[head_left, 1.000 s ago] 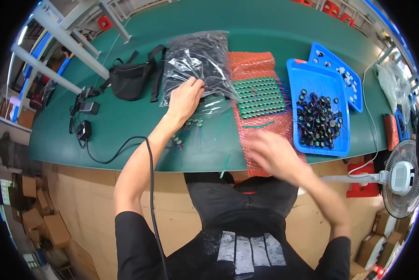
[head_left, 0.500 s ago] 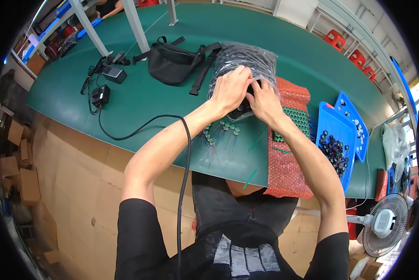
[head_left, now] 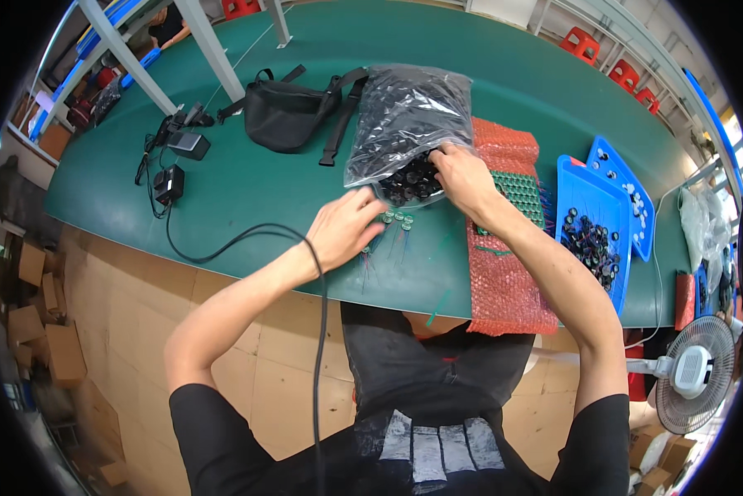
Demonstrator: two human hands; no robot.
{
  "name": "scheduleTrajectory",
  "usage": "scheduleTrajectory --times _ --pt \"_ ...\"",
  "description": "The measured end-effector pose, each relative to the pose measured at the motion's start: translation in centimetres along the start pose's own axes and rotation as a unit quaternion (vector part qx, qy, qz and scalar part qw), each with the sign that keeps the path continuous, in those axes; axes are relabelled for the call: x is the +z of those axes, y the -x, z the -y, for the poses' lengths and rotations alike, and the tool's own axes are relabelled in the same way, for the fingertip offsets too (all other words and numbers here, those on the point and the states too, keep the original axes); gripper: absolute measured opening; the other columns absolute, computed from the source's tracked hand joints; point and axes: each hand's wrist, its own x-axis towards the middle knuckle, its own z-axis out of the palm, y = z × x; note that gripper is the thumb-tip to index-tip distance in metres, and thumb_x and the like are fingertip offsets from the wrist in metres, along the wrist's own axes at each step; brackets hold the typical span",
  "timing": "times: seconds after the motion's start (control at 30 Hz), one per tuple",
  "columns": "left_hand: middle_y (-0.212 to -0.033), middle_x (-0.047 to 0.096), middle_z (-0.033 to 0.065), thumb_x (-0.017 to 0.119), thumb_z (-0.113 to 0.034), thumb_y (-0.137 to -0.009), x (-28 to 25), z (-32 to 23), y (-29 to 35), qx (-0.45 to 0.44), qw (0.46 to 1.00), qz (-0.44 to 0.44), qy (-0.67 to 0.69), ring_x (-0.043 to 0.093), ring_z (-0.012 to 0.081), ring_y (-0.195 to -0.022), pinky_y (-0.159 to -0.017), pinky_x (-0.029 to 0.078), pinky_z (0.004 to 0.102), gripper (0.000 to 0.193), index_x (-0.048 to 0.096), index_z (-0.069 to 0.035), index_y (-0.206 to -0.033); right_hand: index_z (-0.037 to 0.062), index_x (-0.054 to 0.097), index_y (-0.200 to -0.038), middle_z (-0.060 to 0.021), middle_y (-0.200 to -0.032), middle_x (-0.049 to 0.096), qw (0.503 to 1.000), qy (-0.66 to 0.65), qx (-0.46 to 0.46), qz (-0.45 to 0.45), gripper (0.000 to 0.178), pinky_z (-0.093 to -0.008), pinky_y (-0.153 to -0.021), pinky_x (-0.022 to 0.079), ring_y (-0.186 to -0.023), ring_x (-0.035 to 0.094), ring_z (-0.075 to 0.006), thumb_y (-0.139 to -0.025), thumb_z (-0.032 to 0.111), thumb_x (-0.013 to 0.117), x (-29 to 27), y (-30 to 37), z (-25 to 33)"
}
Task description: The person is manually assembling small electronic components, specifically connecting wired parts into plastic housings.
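A clear plastic bag full of small black round parts lies on the green table, its mouth toward me. My right hand is at the right side of that mouth, its fingers closed on the bag's edge beside the black parts. Left of the mouth, my left hand reaches over several small green round boards with thin wires. Its thumb and fingers are apart, and it covers some of the boards. Whether its fingertips touch one is hard to see.
Red bubble wrap carries a block of green boards. Farther right, a blue tray holds wired black parts, beside another blue tray. A black waist bag, power adapters and a cable occupy the left. A fan stands at right.
My left hand has left the bag and moved down and left to the small green boards. The bag's mouth now shows more black parts, with my right hand still at it.
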Motion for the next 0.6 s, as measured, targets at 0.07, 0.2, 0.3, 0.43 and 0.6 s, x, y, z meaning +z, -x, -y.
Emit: scheduleTrajectory --times 0.07,0.2,0.3,0.43,0.6 --pt "-0.111 0.06 0.0117 0.073 -0.011 -0.085 -0.1 -0.7 2.0 0.03 0.999 0.028 -0.001 0.061 0.032 -0.101 -0.083 0.052 0.0412 0.034 0.064 -0.008 -0.117 0.0012 0.064 -0.101 -0.0163 -0.107 0.062 0.999 0.029 -0.023 0.023 0.018 -0.0453 -0.084 0.056 -0.104 0.064 -0.0358 -0.086 0.01 0.069 0.0 0.0 0.1" --pt "-0.125 0.056 0.0139 0.071 -0.011 -0.088 -2.9 -5.3 6.2 -0.035 0.994 0.097 0.041 0.058 0.0351 -0.115 -0.094 0.05 0.0448 0.04 0.059 -0.006 -0.126 0.0023 0.062 -0.099 -0.0151 -0.106 0.062 0.999 0.024 -0.035 0.008 0.019 -0.0449 -0.084 0.056 -0.103 0.065 -0.0344 -0.087 0.016 0.067 -0.3 1.8 0.5" --pt "-0.128 0.056 0.0154 0.07 -0.013 -0.09 -5.8 -7.7 9.6 -0.065 0.976 0.184 0.097 0.058 0.0375 -0.115 -0.095 0.051 0.0435 0.043 0.057 -0.007 -0.13 0.0016 0.061 -0.105 -0.0141 -0.111 0.062 0.993 -0.003 -0.093 -0.071 0.022 -0.0425 -0.087 0.054 -0.107 0.063 -0.0322 -0.09 0.017 0.065 0.5 4.0 -0.9" --pt "-0.106 0.066 0.0167 0.07 -0.018 -0.091 -11.1 -9.2 14.3 -0.233 0.854 0.447 0.126 0.066 0.0356 -0.098 -0.085 0.054 0.0422 0.029 0.065 -0.004 -0.117 0.0019 0.061 -0.11 -0.0128 -0.109 0.062 0.987 -0.109 -0.116 -0.036 0.024 -0.0417 -0.086 0.053 -0.102 0.062 -0.0306 -0.092 0.017 0.065 -1.2 6.7 0.1" --pt "-0.096 0.068 0.0141 0.069 -0.02 -0.091 -15.7 -11.3 9.4 -0.351 0.816 0.448 0.103 0.066 0.0343 -0.087 -0.078 0.053 0.0409 0.023 0.066 -0.002 -0.105 0.0056 0.064 -0.112 -0.0117 -0.092 0.064 0.939 -0.334 -0.027 -0.079 0.028 -0.042 -0.073 0.053 -0.087 0.065 -0.0315 -0.087 0.016 0.07 -3.9 18.0 6.4"
